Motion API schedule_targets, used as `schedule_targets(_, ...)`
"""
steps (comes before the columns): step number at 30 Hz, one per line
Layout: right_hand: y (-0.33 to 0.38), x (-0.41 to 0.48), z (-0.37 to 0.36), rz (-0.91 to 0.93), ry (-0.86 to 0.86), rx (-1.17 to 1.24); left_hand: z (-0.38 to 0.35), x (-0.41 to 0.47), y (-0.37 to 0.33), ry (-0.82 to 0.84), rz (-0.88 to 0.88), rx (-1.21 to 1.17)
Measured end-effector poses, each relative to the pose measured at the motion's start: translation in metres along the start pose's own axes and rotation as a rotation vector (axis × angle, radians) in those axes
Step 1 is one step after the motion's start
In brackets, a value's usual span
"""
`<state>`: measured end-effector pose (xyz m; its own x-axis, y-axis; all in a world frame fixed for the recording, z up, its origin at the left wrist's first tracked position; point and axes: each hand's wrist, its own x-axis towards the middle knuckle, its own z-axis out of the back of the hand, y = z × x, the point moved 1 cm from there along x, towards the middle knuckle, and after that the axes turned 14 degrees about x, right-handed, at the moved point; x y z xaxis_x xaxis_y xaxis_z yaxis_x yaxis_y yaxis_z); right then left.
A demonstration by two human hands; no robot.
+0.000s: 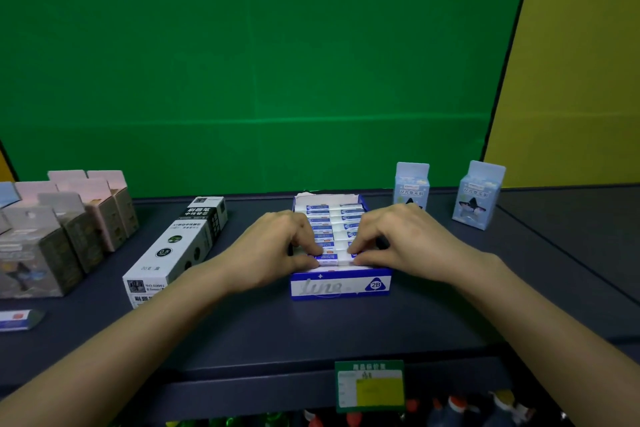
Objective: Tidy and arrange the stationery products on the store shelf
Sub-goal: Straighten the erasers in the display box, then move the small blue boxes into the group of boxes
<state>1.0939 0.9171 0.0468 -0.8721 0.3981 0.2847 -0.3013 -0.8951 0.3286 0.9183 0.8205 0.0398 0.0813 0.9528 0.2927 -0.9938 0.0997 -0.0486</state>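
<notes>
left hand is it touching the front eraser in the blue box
Touching. The head view shows the left hand pinching the front eraser between thumb and fingertips.

2 arms reach forward — left hand (277,248) and right hand (401,241) pinch erasers (328,258), palms down.

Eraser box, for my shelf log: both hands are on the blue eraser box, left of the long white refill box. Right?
No. In the head view the blue eraser box sits right of the long white refill box. The left hand and right hand are on it.
</notes>
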Motion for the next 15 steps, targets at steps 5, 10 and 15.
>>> schedule_targets(5, -0.004, -0.012, 0.003, 0.008, 0.015, 0.042, 0.004, 0.007, 0.0, 0.068, -0.05, 0.081)
schedule_targets(10, -0.034, -0.04, 0.032, -0.084, -0.209, 0.105, 0.014, 0.027, -0.018, -0.049, 0.012, 0.098)
schedule_targets(15, -0.096, -0.063, 0.071, -0.227, -0.6, 0.187, 0.007, 0.073, -0.05, -0.187, 0.081, -0.032)
